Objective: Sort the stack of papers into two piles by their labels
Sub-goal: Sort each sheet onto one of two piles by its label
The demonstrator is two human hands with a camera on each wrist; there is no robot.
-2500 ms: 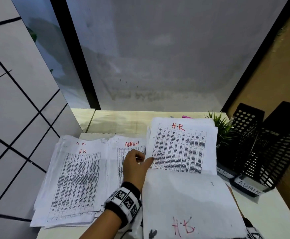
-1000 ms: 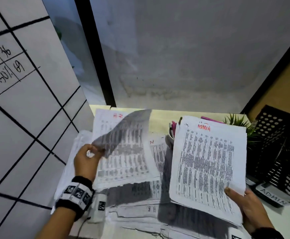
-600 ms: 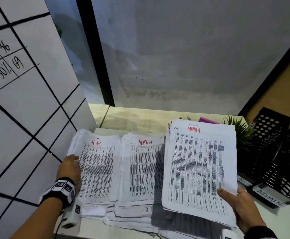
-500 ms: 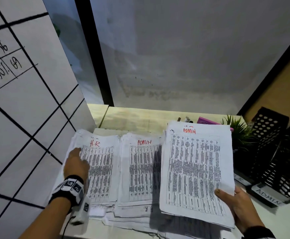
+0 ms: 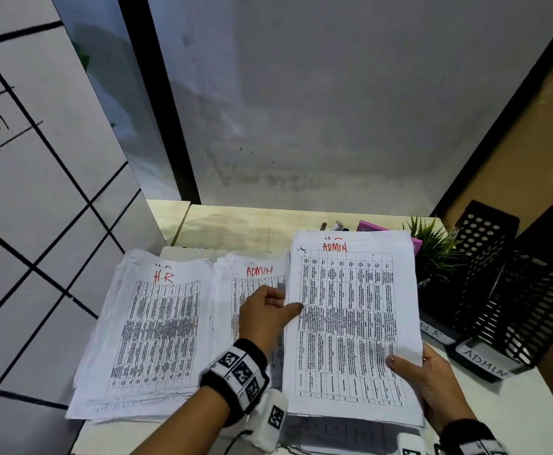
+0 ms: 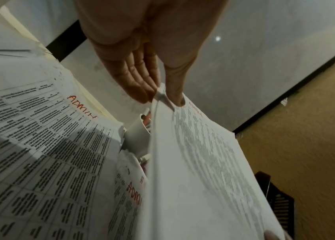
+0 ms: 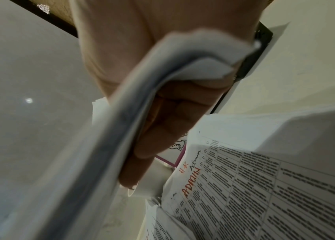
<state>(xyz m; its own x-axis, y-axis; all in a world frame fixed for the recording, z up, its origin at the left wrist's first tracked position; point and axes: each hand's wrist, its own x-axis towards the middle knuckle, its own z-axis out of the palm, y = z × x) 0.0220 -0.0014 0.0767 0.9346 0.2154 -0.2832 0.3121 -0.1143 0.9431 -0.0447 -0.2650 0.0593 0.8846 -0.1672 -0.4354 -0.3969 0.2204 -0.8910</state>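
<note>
Two piles lie on the desk: the H.R pile (image 5: 156, 330) at the left and the ADMIN pile (image 5: 258, 280) in the middle. My right hand (image 5: 409, 369) grips the unsorted stack of papers (image 5: 347, 323) by its lower right corner and holds it above the desk. Its top sheet is labelled ADMIN in red. In the right wrist view the fingers (image 7: 152, 138) curl under the stack (image 7: 101, 146). My left hand (image 5: 289, 300) pinches the left edge of the top sheet. The left wrist view shows thumb and fingertips (image 6: 172, 91) closed on that edge, with the ADMIN pile (image 6: 49, 138) below.
Two black mesh file trays stand at the right, tagged H R (image 5: 432, 333) and ADMIN (image 5: 485, 359). A small green plant (image 5: 432, 244) and a pink item (image 5: 373, 226) sit behind the held stack. A white cup with pens (image 6: 135, 134) stands beneath it. A gridded whiteboard (image 5: 38, 192) walls the left.
My left hand laid an H.R sheet on the left pile, then crossed right and pinched the left edge of the held stack's top sheet. The right hand kept holding the stack.
</note>
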